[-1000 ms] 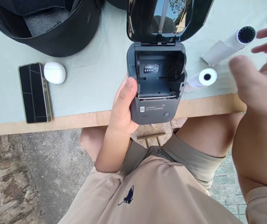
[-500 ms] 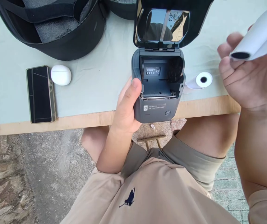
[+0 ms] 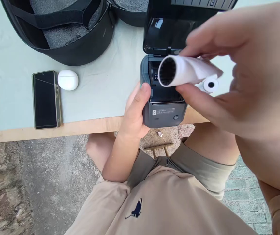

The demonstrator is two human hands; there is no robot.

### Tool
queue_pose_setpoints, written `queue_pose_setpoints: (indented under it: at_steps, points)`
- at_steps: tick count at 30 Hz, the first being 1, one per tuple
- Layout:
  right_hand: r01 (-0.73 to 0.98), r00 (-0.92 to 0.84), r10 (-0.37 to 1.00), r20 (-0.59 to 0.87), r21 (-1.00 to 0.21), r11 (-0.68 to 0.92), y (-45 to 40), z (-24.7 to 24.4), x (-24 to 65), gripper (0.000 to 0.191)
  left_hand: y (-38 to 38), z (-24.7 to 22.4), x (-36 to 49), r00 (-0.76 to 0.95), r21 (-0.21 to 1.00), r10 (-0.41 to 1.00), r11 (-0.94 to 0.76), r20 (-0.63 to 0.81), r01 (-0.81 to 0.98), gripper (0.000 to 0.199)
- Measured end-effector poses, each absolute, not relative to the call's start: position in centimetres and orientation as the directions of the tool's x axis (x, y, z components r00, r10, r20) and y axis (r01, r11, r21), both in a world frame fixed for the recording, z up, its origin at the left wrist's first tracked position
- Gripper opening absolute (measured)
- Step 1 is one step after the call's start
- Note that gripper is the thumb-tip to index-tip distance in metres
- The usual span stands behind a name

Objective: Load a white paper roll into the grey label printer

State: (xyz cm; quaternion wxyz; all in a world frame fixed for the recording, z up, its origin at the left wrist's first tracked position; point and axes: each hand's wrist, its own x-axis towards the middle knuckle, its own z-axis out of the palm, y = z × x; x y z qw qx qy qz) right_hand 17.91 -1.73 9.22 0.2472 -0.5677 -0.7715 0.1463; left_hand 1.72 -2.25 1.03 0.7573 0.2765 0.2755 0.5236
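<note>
My left hand [image 3: 137,109] grips the left side of a dark grey label printer [image 3: 164,118], thumb on its upper edge. The printer's black lid [image 3: 154,32] stands open, tipped back from the hinge. Above the open compartment, my right hand [image 3: 237,71] pinches a roll of white paper [image 3: 188,70] between thumb and fingers. The roll's hollow dark end points left and towards me. It covers much of the compartment from view. Behind the right thumb, a smaller white paper roll [image 3: 214,84] lies on the table, partly hidden.
On the left of the cloth-covered table [image 3: 100,88] lie a phone [image 3: 45,99] and a white earbud case [image 3: 67,80] beside it. A black zippered case [image 3: 81,52] sits open at the back left. The table's wooden edge [image 3: 93,125] runs in front of my knees.
My right hand has swung the paper roll left, from the far right to over the printer, and turned it. The left hand keeps its hold. The printer's lid has tilted slightly.
</note>
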Motion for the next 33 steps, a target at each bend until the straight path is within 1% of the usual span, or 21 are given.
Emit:
queue_pose_setpoints:
  at_steps: [2, 3, 4, 6, 8, 10, 12, 14, 16, 20, 22, 23, 25, 27, 30, 33]
  points:
    - [0.843, -0.340, 0.898, 0.281, -0.332, 0.423, -1.4, 9.3, 17.4, 0.020, -2.3, 1.0, 1.8, 0.307, 0.701, 0.940, 0.318, -0.147, -0.638, 0.041]
    - [0.855, -0.374, 0.877, 0.301, -0.253, 0.452, -1.2, 9.2, 17.3, 0.018, -2.3, 1.1, 1.8, 0.315, 0.696, 0.938, 0.322, -0.144, -0.642, 0.040]
    - [0.864, -0.388, 0.867, 0.313, -0.202, 0.460, -1.1, 9.0, 17.3, 0.017, -2.3, 1.1, 1.8, 0.319, 0.689, 0.938, 0.323, -0.139, -0.649, 0.038]
    - [0.877, -0.388, 0.874, 0.293, -0.174, 0.448, -0.8, 8.5, 17.3, 0.017, -2.3, 1.2, 1.8, 0.328, 0.673, 0.935, 0.329, -0.134, -0.662, 0.034]
    - [0.865, -0.411, 0.870, 0.273, -0.184, 0.466, -0.4, 8.0, 17.3, 0.017, -2.3, 1.3, 1.8, 0.326, 0.671, 0.935, 0.333, -0.141, -0.663, 0.034]
    - [0.831, -0.451, 0.845, 0.286, -0.211, 0.515, -0.1, 7.6, 17.4, 0.015, -2.3, 1.3, 1.8, 0.310, 0.680, 0.940, 0.320, -0.143, -0.660, 0.034]
    - [0.797, -0.480, 0.805, 0.348, -0.209, 0.566, -0.1, 7.4, 17.4, 0.011, -2.3, 1.3, 1.9, 0.297, 0.682, 0.946, 0.303, -0.129, -0.666, 0.035]
    - [0.772, -0.489, 0.748, 0.449, -0.178, 0.611, -0.4, 7.3, 17.4, 0.008, -2.2, 1.3, 1.9, 0.307, 0.678, 0.945, 0.300, -0.114, -0.671, 0.036]
    - [0.748, -0.481, 0.712, 0.512, -0.184, 0.637, -1.0, 7.3, 17.2, 0.005, -2.2, 1.2, 1.9, 0.325, 0.672, 0.939, 0.311, -0.110, -0.672, 0.037]
    - [0.667, -0.521, 0.695, 0.496, -0.272, 0.694, -2.0, 6.7, 16.7, 0.001, -2.2, 1.3, 1.6, 0.305, 0.637, 0.947, 0.297, -0.101, -0.711, 0.027]
    - [0.626, -0.548, 0.673, 0.496, -0.290, 0.724, -2.2, 6.3, 16.6, 0.004, -2.3, 1.3, 1.4, 0.300, 0.641, 0.950, 0.284, -0.087, -0.713, 0.019]
    - [0.613, -0.554, 0.667, 0.499, -0.298, 0.732, -2.3, 6.1, 16.6, 0.006, -2.3, 1.3, 1.3, 0.308, 0.650, 0.947, 0.287, -0.085, -0.703, 0.018]
    - [0.583, -0.557, 0.661, 0.503, -0.330, 0.742, -2.2, 5.8, 16.8, 0.008, -2.3, 1.1, 1.1, 0.324, 0.667, 0.942, 0.300, -0.092, -0.682, 0.025]
    - [0.573, -0.528, 0.667, 0.525, -0.360, 0.736, -2.2, 5.8, 17.1, 0.006, -2.3, 0.8, 1.0, 0.323, 0.682, 0.942, 0.298, -0.095, -0.668, 0.033]
    - [0.644, -0.472, 0.713, 0.519, -0.349, 0.680, -2.2, 5.9, 17.4, 0.011, -2.3, 0.6, 1.0, 0.316, 0.718, 0.946, 0.269, -0.073, -0.642, 0.044]
    - [0.713, -0.466, 0.765, 0.444, -0.323, 0.622, -2.3, 6.1, 17.6, 0.020, -2.3, 0.6, 1.0, 0.311, 0.734, 0.947, 0.266, -0.078, -0.625, 0.045]
